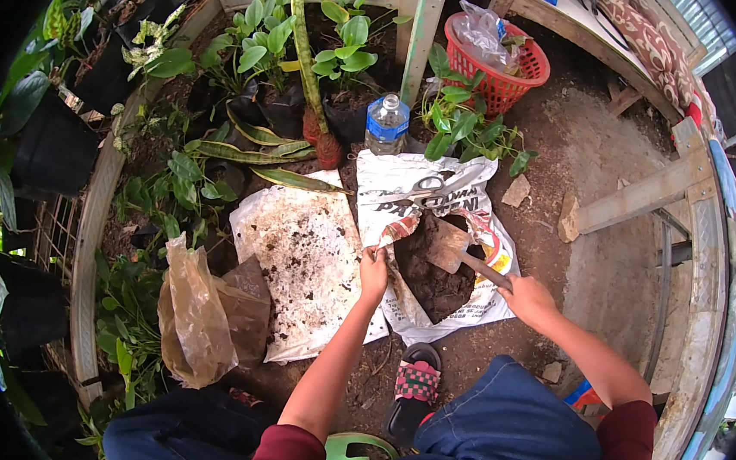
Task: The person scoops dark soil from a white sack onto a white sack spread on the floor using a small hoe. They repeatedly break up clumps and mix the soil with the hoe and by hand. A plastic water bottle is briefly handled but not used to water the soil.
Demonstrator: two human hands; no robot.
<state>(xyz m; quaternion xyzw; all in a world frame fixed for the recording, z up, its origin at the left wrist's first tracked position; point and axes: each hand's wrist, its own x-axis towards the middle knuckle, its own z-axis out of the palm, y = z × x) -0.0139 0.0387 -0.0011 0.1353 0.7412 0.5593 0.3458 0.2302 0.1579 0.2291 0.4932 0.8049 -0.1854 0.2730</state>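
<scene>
I see left hand (372, 273) pinching white sack (437, 235) rim; right hand (525, 296) clamped on trowel (455, 252), blade half buried in soil (430, 274). Sack print crumpled, red-yellow patch beside blade.

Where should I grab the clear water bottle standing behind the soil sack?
Grip the water bottle around its body just below the blue cap, coming from the near side over the white sack. It stands upright, with leaves and pots crowding its far and left sides.
</scene>
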